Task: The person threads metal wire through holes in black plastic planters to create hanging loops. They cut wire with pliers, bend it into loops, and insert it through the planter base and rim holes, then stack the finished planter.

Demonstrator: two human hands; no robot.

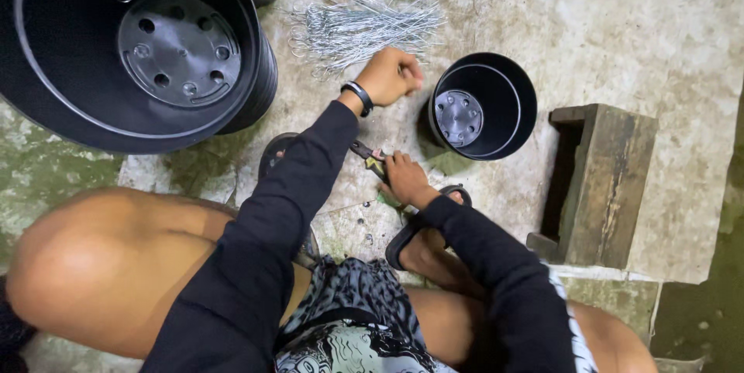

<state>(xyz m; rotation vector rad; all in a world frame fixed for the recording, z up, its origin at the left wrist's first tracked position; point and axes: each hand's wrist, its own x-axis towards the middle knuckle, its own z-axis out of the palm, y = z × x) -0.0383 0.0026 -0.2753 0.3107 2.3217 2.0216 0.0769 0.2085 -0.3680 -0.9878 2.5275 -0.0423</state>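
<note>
We see left hand point(390, 76) curled in loose fist, fingertips pinching thin wire at edge of loose bundle of thin silvery wire hooks point(358, 26) on stained concrete floor point(620, 24). Right hand point(403, 175) closed around small dark hand tool with yellow-green grip point(370, 158), low above floor. Small round black plastic pot point(484, 106) just beside both hands. Large black plastic pot stack point(139, 48) at far left. Weathered wooden stool point(601, 183) lies tipped at right.
</note>
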